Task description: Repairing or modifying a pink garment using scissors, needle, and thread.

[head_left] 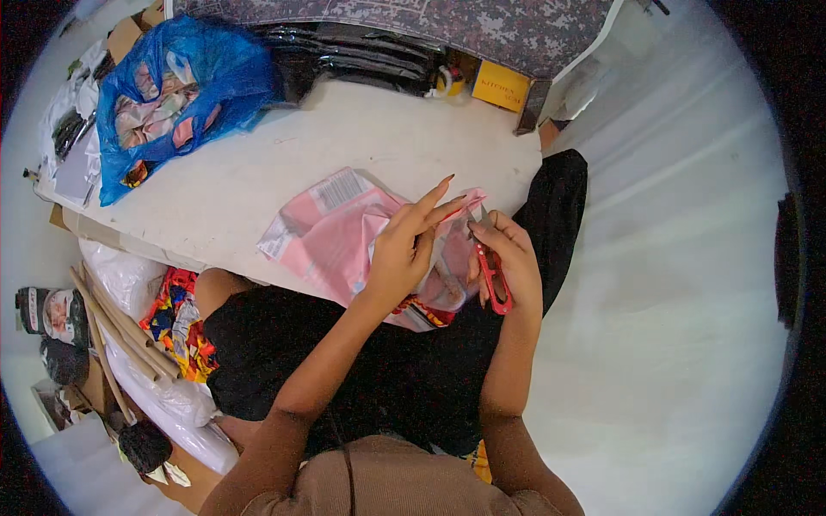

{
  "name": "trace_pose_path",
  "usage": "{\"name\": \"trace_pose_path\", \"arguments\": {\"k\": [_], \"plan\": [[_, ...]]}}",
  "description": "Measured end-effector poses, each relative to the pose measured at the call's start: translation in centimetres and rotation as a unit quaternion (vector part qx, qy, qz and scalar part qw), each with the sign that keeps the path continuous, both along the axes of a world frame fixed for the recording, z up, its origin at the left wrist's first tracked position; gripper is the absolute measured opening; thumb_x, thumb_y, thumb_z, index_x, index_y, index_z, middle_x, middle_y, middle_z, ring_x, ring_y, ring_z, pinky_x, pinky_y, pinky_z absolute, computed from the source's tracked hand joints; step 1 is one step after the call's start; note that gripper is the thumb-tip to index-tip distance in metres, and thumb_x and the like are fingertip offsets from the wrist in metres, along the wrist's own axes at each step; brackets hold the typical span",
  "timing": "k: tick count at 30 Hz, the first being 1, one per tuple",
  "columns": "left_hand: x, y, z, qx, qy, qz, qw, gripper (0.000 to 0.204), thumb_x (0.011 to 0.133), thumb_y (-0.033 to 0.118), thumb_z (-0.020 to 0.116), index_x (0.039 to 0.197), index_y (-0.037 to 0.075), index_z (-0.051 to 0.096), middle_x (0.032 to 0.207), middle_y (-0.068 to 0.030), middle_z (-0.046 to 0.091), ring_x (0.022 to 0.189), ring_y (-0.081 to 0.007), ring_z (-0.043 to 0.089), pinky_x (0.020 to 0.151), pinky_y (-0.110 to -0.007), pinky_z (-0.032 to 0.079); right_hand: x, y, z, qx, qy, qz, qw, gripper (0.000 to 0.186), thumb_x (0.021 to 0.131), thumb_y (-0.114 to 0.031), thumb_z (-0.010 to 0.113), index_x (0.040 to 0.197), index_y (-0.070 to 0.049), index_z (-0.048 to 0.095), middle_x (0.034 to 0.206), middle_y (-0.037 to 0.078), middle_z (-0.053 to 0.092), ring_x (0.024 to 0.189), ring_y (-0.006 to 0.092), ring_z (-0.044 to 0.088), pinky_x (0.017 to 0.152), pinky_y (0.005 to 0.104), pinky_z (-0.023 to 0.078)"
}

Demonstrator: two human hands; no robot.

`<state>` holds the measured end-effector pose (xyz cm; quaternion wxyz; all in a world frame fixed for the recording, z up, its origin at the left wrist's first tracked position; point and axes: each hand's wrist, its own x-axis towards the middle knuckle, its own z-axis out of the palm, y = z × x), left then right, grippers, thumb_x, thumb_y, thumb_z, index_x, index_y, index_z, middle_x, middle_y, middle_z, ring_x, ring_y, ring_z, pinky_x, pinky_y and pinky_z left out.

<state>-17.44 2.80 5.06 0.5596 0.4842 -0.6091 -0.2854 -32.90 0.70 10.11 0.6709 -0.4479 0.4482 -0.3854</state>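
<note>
A pink and white printed cloth (323, 232) lies bunched over the near edge of the white tabletop and my lap. My left hand (403, 249) grips its upper right part, with the index finger stretched out and the others bent against the cloth. In my right hand (518, 249) is a pair of red-handled thread snips (494, 279). Their metal blades point up and left, at the cloth's raised corner beside my left fingertips. Whether the blades touch the cloth cannot be made out. Some of the cloth is hidden behind my left hand.
A blue plastic bag (232, 73) full of pinkish cloth sits at the table's far left. Along the back are black packages (370, 56), a tape roll (447, 82) and a yellow box (501, 84). Cardboard tubes (129, 335) and colourful cloth (176, 318) lie to my left.
</note>
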Motion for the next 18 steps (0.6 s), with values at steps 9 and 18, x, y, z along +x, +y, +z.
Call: {"name": "trace_pose_path", "arguments": {"k": [9, 18], "plan": [[0.1, -0.8, -0.9, -0.038, 0.079, -0.039, 0.995, 0.047, 0.086, -0.008, 0.046, 0.13, 0.006, 0.045, 0.117, -0.0081, 0.061, 0.105, -0.0157, 0.057, 0.083, -0.024, 0.045, 0.0, -1.0, -1.3, -0.184, -0.078, -0.152, 0.968, 0.01, 0.09, -0.013, 0.051, 0.084, -0.006, 0.051, 0.053, 0.003, 0.049, 0.032, 0.0094, 0.036, 0.031, 0.0214, 0.025], [0.0, -0.6, 0.0, 0.134, 0.366, -0.136, 0.911, 0.044, 0.087, -0.004, 0.05, 0.13, 0.005, 0.044, 0.122, -0.007, 0.055, 0.108, -0.012, 0.052, 0.091, -0.022, 0.039, 1.2, -0.5, -1.6, -0.34, 0.134, -0.144, 0.92, 0.018, 0.088, -0.007, 0.055, 0.104, -0.001, 0.057, 0.06, -0.003, 0.048, 0.051, 0.003, 0.041, 0.048, 0.0186, 0.032]]}}
